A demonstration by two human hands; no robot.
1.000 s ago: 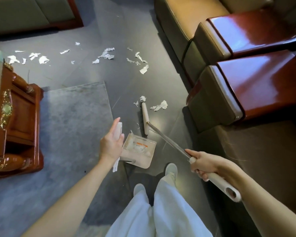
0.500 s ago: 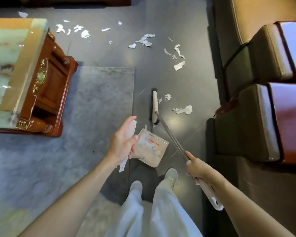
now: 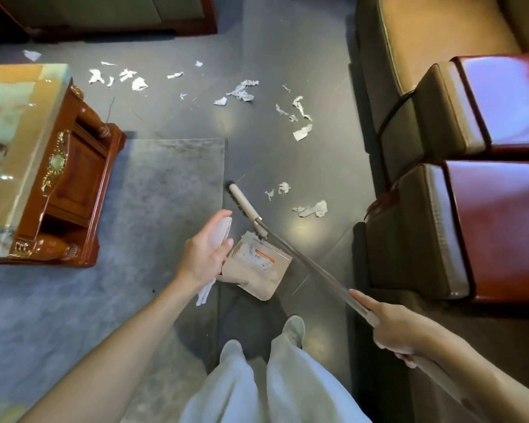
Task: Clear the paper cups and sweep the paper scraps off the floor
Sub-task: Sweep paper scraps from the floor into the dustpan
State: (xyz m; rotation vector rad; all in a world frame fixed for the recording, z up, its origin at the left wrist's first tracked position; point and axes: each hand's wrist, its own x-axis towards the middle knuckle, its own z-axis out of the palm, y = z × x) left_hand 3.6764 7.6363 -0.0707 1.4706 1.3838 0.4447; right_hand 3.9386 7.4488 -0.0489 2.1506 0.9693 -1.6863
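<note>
My left hand (image 3: 206,257) grips the white handle of a beige dustpan (image 3: 257,270) that stands on the dark floor in front of my feet, with some scraps in it. My right hand (image 3: 388,326) grips the metal shaft of a broom (image 3: 303,264). The broom's white head (image 3: 246,207) lies on the floor just beyond the dustpan's mouth. White paper scraps (image 3: 312,209) lie right of the broom head. Several more scraps (image 3: 242,93) are strewn farther off across the floor. No paper cups are in view.
A wooden table with a marble top (image 3: 19,154) stands at the left on a grey rug (image 3: 153,190). Leather armchairs with glossy red armrests (image 3: 471,184) line the right side. A sofa base (image 3: 110,22) runs along the far edge. My legs and shoes (image 3: 257,361) are at the bottom.
The broom head has swung left, away from the nearby scraps, and now lies angled just beyond the dustpan's mouth. The view has shifted, showing more of the table. Both hands keep their holds.
</note>
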